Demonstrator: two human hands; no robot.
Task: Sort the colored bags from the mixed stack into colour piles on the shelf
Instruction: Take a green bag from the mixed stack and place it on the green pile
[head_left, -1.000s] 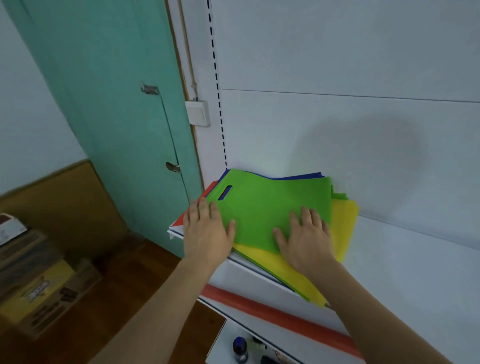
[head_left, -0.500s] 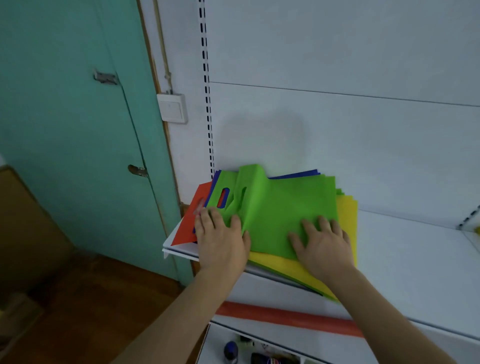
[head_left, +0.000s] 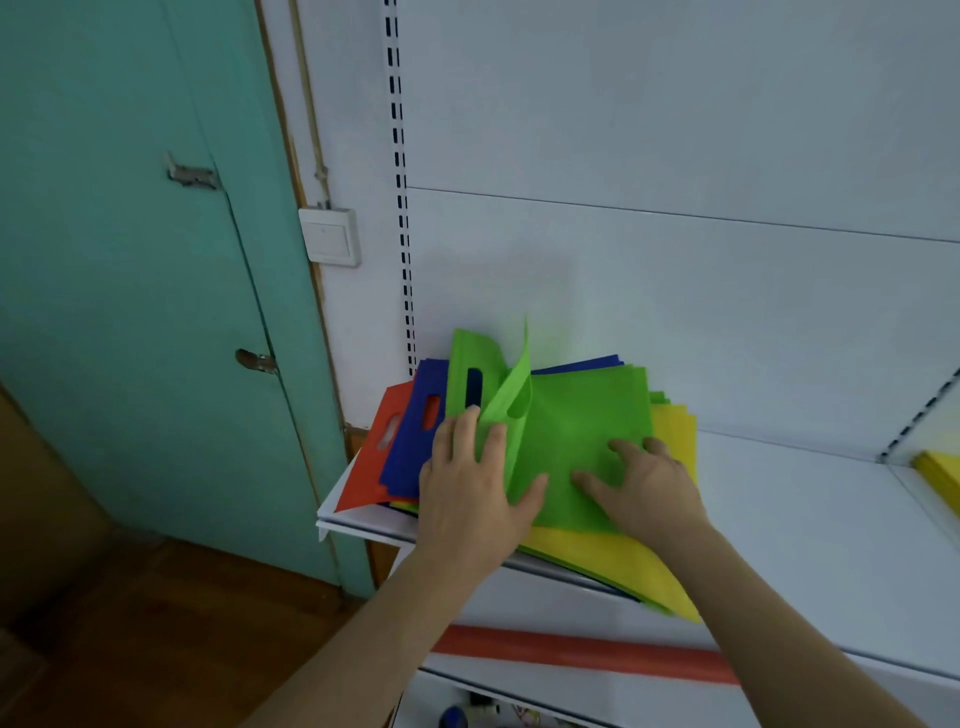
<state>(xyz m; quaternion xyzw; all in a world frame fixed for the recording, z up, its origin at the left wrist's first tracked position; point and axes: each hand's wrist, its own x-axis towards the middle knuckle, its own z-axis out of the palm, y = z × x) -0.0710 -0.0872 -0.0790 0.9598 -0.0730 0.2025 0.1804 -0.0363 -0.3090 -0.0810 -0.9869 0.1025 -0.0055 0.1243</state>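
At the left end of the white shelf (head_left: 779, 499), the mixed stack (head_left: 670, 431) lies fanned — thin, limp sheets with handle slots. Left hand (head_left: 475, 493) apparently pinches the raised edge of the top green bag (head_left: 571, 426); right hand (head_left: 647, 486) presses it flat, fingers spread. Risk: two green layers lifting together, or the overhanging yellow bag (head_left: 613, 566) sliding off — these sheets cling.

Fanned mixed stack (head_left: 571, 436) (green uppermost)
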